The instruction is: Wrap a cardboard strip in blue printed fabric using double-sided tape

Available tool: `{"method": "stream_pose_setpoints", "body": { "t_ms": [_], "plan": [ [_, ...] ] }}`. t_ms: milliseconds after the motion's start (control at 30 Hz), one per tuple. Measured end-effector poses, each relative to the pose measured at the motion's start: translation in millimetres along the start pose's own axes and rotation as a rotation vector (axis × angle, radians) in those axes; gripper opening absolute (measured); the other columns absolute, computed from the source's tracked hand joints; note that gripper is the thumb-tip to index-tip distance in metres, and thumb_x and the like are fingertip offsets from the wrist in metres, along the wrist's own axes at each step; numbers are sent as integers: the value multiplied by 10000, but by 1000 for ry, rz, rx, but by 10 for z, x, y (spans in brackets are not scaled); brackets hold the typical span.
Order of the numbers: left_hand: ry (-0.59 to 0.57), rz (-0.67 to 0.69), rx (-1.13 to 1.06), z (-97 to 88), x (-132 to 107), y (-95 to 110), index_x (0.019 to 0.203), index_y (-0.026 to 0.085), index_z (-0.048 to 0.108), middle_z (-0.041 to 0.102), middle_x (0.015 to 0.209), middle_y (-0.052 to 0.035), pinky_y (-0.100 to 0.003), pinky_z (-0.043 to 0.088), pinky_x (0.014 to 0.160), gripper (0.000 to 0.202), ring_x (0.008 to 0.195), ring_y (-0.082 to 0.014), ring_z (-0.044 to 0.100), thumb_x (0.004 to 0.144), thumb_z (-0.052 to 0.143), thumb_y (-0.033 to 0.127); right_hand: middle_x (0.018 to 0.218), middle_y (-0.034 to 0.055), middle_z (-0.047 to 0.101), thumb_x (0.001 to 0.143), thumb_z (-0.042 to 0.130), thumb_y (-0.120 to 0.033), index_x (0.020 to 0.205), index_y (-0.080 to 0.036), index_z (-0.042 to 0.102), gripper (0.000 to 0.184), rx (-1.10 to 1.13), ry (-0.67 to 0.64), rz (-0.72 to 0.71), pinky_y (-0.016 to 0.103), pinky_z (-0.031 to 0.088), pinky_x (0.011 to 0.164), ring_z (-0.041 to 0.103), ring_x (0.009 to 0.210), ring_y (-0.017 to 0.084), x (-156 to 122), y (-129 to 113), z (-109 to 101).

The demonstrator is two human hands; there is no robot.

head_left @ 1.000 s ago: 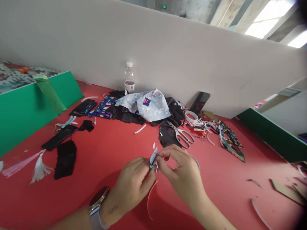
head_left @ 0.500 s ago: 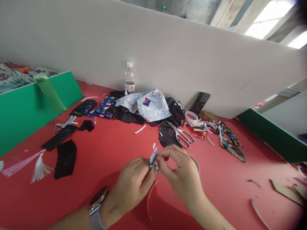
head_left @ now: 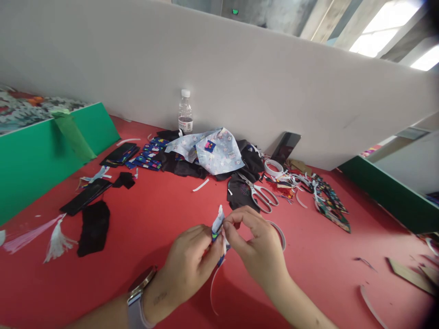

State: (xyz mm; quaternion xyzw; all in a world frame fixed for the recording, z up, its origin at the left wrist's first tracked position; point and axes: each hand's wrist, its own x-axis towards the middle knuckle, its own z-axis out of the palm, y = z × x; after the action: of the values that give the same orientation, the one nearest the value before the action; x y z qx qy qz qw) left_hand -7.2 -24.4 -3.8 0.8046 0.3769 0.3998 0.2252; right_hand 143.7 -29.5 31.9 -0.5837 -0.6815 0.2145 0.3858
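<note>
Between my two hands is a small strip of blue patterned fabric (head_left: 215, 236) with a pale, whitish end (head_left: 218, 220) sticking up. My left hand (head_left: 192, 256) grips it between thumb and fingers. My right hand (head_left: 259, 242) pinches at its right edge with thumb and index finger, and the fingertips partly cover the spot. A thin white strip (head_left: 225, 244) hangs between the hands. Behind my right hand a pale ring (head_left: 281, 237) lies partly hidden. Beyond it are scissors (head_left: 264, 197) on a black fabric piece (head_left: 238, 194).
A fabric heap (head_left: 219, 153) lies at the back near a plastic bottle (head_left: 185, 109). A phone (head_left: 286, 145) leans against the grey partition (head_left: 240, 77). Black pieces (head_left: 93, 228) and a white tassel (head_left: 58, 244) lie left. Tape (head_left: 273, 167) and scraps lie right. Green boards (head_left: 51, 151) flank the table.
The pale end of the fabric has shifted slightly left and up. More of the white strip and a blue patterned end now show below the fingers. Both hands stay nearly in place.
</note>
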Motion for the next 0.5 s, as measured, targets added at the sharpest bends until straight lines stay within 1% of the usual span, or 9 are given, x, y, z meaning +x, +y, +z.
{"method": "stream_pose_setpoints", "body": {
  "t_ms": [167,367,500],
  "plan": [
    [3,-16,-29,-21,21,13,750,163,568,636,650,-8,-211,433,578,211,605,-119,595,913,434,179,705,-26,614,798,572,-153,692,-215,622,133,32,-4,1,248,412,700,573,683,120,8,5,-6],
    [12,-3,-12,-7,17,0,751,157,570,631,648,-16,-219,440,574,205,604,-124,591,906,436,168,723,-28,622,766,616,-149,726,-221,635,85,-56,24,-47,253,400,717,573,711,127,-14,10,-16],
    [8,15,4,5,6,-12,740,155,560,616,638,-16,-218,434,565,205,598,-122,579,904,436,160,727,-32,632,770,622,-157,722,-226,635,85,-81,15,-53,256,392,723,574,710,127,-16,12,-22]
  ]
}}
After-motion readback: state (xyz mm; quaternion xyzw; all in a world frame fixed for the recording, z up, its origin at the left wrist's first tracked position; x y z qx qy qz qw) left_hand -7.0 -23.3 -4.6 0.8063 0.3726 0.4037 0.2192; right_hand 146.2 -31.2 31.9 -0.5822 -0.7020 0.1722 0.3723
